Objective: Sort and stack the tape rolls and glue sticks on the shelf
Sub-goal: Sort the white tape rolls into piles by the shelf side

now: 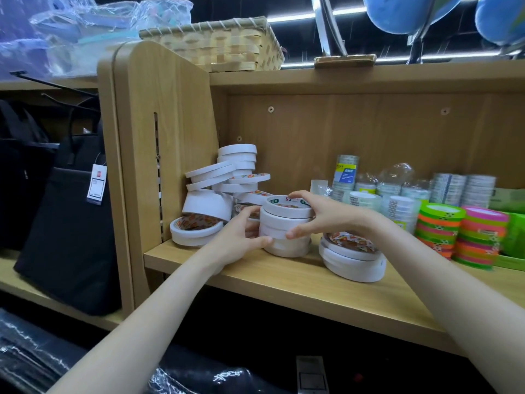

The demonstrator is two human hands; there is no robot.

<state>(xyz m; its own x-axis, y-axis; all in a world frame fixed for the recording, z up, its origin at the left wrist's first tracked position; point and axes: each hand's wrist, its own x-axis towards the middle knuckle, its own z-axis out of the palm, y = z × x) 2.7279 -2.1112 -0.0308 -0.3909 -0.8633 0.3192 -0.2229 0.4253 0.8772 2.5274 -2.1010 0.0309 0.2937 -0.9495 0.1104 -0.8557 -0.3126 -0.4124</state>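
Both hands were closed around one stack of white tape rolls [285, 227] standing on the shelf [284, 282]. The left hand [244, 237] cupped its left side with the thumb across the front, and the right hand [318, 213] curled over its top and right side.

The sorting looked about half done. Just right of that stack, a shorter pile of white rolls [352, 258] sat leaning and uneven. To its left, a jumble of white rolls [224, 180] was heaped crookedly against the side panel [167, 132], with one loose roll [196, 230] lying flat in front of it; all of that seemingly remained to be straightened. Further right of the held stack, clear tape rolls [463, 189] and neon-coloured rolls [440, 228] already stood in tidy columns. No glue sticks could be made out.

Red and green printing ran around the inner cores of the white rolls, too small to read. A blue and yellow label [345, 173] on a clear tape pack behind the stack was likewise illegible. A price tag [96, 184] hung on a black bag [68, 223] far left of the stack, its text blurred.
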